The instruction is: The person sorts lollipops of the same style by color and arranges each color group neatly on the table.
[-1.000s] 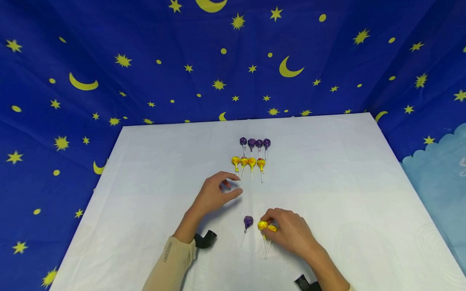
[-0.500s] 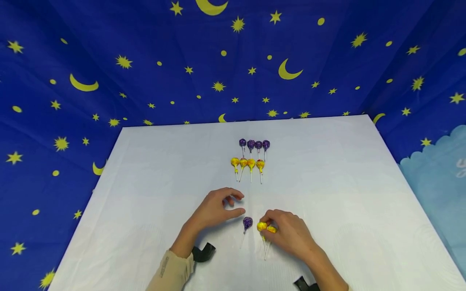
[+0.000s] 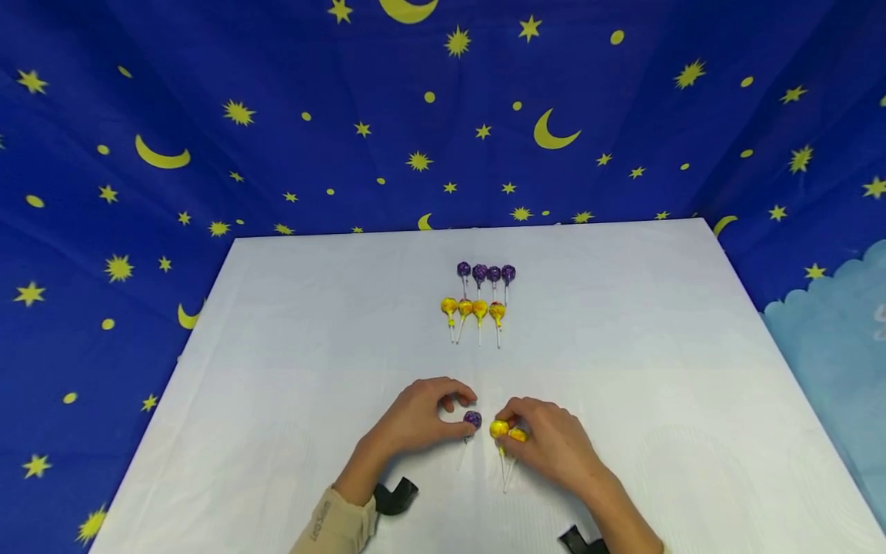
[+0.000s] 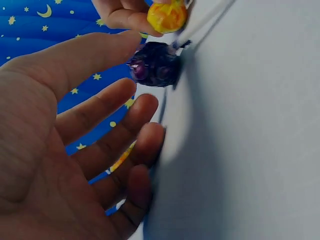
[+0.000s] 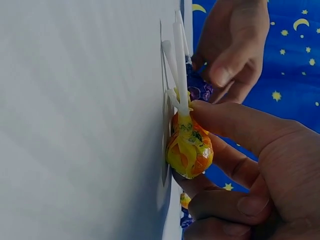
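Observation:
My left hand (image 3: 424, 415) is around a wrapped purple lollipop (image 3: 473, 418) lying on the white table, thumb and fingers spread apart. In the left wrist view the thumb tip is at the purple lollipop (image 4: 156, 65), and the curved fingers stand off it. Beside it, my right hand (image 3: 554, 438) pinches a yellow lollipop (image 3: 498, 428) between thumb and fingers. A second yellow lollipop (image 3: 517, 436) lies right against it, partly hidden by the thumb. The right wrist view shows yellow wrappers (image 5: 189, 152) at the fingertips, sticks pointing away.
Farther back on the white table (image 3: 311, 323) lies a row of several yellow lollipops (image 3: 480, 308). Behind it is a row of several purple lollipops (image 3: 480, 273). A blue curtain (image 3: 332, 154) with stars and moons hangs beyond the far edge.
My left hand has come back from near the yellow row, down to the single purple lollipop. The right hand has stayed at the two yellow lollipops.

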The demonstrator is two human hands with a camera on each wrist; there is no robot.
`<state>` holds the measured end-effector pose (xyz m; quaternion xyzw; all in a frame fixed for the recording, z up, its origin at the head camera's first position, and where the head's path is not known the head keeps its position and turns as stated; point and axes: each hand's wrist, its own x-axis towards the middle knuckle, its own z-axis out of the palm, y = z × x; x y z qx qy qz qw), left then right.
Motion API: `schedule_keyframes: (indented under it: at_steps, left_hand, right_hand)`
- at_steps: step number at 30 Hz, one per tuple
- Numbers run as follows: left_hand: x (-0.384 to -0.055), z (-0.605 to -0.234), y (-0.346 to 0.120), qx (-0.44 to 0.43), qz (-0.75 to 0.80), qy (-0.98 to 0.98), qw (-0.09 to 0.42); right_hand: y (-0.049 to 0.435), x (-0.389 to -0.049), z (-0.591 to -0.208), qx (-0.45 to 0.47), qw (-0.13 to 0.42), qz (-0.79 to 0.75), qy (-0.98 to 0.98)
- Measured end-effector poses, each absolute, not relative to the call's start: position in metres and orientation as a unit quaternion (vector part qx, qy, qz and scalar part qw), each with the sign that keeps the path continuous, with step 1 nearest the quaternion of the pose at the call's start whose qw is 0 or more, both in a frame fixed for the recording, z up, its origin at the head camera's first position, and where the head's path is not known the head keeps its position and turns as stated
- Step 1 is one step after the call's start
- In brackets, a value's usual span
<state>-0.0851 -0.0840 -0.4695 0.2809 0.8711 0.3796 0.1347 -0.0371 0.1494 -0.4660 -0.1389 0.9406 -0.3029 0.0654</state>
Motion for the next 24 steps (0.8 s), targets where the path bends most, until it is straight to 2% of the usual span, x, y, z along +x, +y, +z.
schedule_keyframes:
  at_steps: [14, 24]
  left_hand:
    - [-0.0829, -0.4750, -0.0845, 0.296, 0.352, 0.879, 0.127]
    - [-0.0815, -0.4787, -0.0828, 0.292, 0.348, 0.883, 0.114]
  right_hand:
    - [0.1453, -0.0365, -0.4662, -0.111, 0.069, -0.318, 0.939]
    - [0.1452, -0.0354, -0.4639, -0.085, 0.052, -0.341, 0.935]
